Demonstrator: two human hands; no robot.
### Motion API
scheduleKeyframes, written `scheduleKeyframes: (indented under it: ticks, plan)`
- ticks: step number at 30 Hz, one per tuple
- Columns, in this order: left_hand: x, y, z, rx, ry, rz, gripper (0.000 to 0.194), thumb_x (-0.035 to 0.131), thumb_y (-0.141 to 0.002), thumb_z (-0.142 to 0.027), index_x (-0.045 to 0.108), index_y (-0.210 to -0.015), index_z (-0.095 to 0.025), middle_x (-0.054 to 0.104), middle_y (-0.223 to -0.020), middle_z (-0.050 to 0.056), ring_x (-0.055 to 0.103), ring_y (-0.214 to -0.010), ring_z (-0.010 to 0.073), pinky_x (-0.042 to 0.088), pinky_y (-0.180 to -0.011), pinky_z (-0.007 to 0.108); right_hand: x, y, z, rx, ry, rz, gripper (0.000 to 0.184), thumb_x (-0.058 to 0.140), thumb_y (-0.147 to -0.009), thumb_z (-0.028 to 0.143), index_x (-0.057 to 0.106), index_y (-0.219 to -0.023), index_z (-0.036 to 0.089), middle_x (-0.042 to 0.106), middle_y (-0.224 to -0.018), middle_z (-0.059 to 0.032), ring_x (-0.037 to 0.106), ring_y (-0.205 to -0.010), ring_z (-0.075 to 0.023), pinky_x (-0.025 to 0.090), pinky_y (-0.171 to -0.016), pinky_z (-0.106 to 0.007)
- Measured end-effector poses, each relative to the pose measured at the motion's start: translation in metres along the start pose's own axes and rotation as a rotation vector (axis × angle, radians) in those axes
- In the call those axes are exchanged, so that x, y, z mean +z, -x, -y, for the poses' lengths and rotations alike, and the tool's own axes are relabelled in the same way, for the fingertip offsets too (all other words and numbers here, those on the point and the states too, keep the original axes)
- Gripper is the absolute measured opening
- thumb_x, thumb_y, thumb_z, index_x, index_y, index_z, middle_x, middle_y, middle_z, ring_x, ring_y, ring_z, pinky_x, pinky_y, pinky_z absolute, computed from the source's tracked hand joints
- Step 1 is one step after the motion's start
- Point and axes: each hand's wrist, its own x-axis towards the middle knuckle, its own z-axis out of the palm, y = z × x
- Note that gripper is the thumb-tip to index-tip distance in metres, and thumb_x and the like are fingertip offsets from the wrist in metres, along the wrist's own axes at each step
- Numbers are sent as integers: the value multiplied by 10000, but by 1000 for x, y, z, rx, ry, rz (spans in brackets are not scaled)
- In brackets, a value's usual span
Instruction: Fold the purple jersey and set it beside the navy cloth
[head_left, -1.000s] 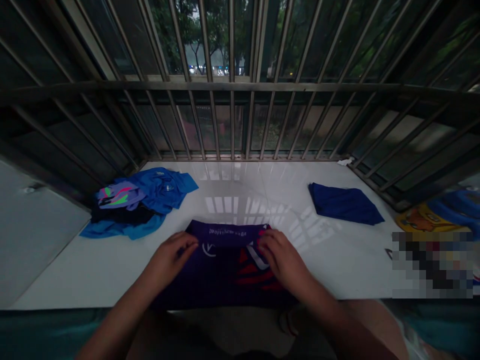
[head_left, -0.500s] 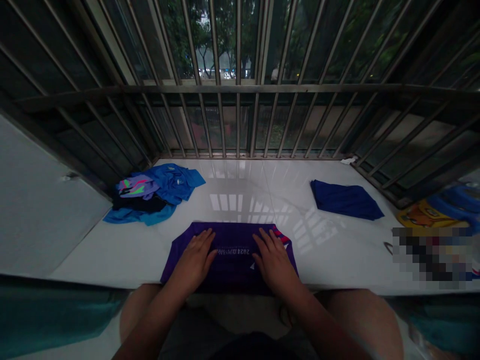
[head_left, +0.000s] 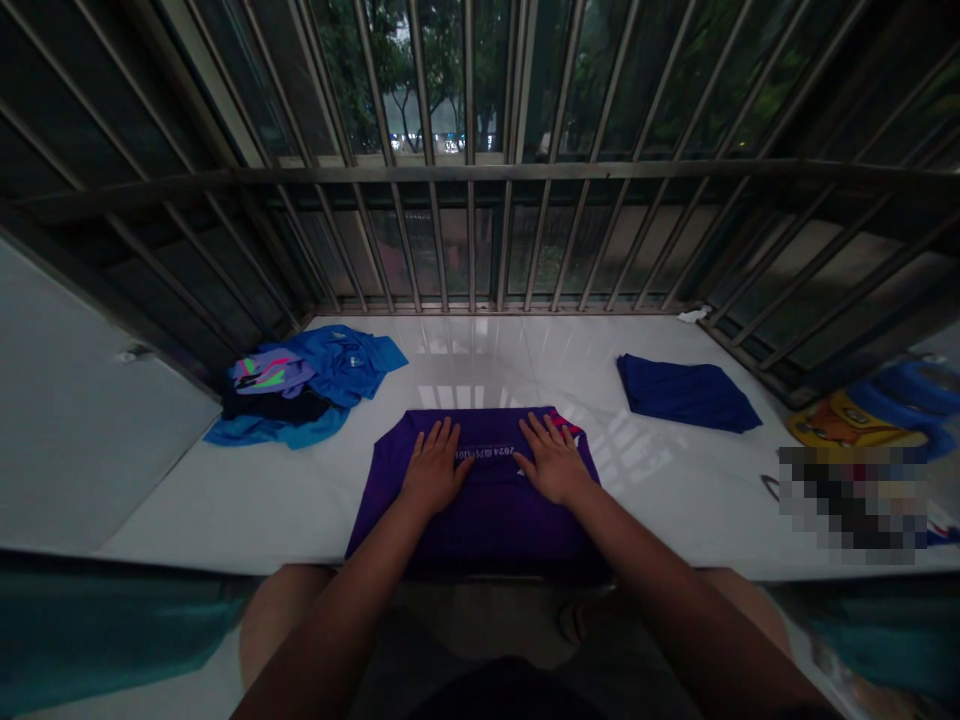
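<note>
A purple shirt (head_left: 480, 510) with white print and a red-striped corner lies flat on the white ledge, close to its front edge. My left hand (head_left: 437, 468) rests palm down on the shirt's left half, fingers spread. On the right half, beside the printed text, my right hand (head_left: 553, 460) also lies flat with its fingers apart. Both hands press on the cloth without gripping it. Part of the print is hidden under my left hand.
A crumpled pile of blue clothes (head_left: 341, 375) with a lilac patterned piece sits at the left. A folded dark blue garment (head_left: 686, 393) lies at the right. Farther right stands a yellow and blue container (head_left: 862, 410). Metal window bars (head_left: 471, 240) line the ledge's back.
Both hands have slid away from me toward the window, and the purple shirt has moved with them, slightly to the right. More of its near part now shows on the ledge.
</note>
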Motion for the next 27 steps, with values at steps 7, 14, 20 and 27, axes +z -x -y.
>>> scheduleKeyframes:
  ticks: [7, 14, 20, 27]
  plan:
    - [-2, -34, -5, -7, 5, 10, 752, 350, -1126, -575, 354, -1736, -135, 280, -1825, 153, 245, -1702, 336, 210, -1383, 598, -7, -23, -12, 15, 15, 10, 799, 272, -1115, 689, 258, -1777, 242, 187, -1857, -68, 116, -1724, -351, 109, -1377, -608]
    - [0, -30, 3, 16, 9, -3, 737, 356, -1126, -569, 353, -1739, -160, 294, -1822, 136, 258, -1701, 314, 220, -1383, 582, -1, -23, -15, 8, -4, 3, 807, 273, -1109, 705, 267, -1774, 248, 174, -1860, -56, 110, -1724, -353, 100, -1375, -619]
    - [0, -30, 0, 8, 14, -24, 685, 366, -1135, -530, 409, -1707, -154, 305, -1819, 157, 258, -1698, 341, 257, -1361, 616, -14, -23, -11, 14, -28, 26, 766, 338, -1112, 651, 333, -1753, 230, 231, -1849, -85, 148, -1715, -366, 137, -1363, -618]
    - [-49, -80, 39, -117, -80, 3, 612, 523, -1083, -330, 455, -1639, -83, 535, -1654, 265, 490, -1553, 362, 389, -1277, 510, -61, -61, -47, 98, 0, -27, 519, 402, -1130, 306, 526, -1619, 182, 549, -1652, -190, 535, -1481, -339, 455, -1181, -486]
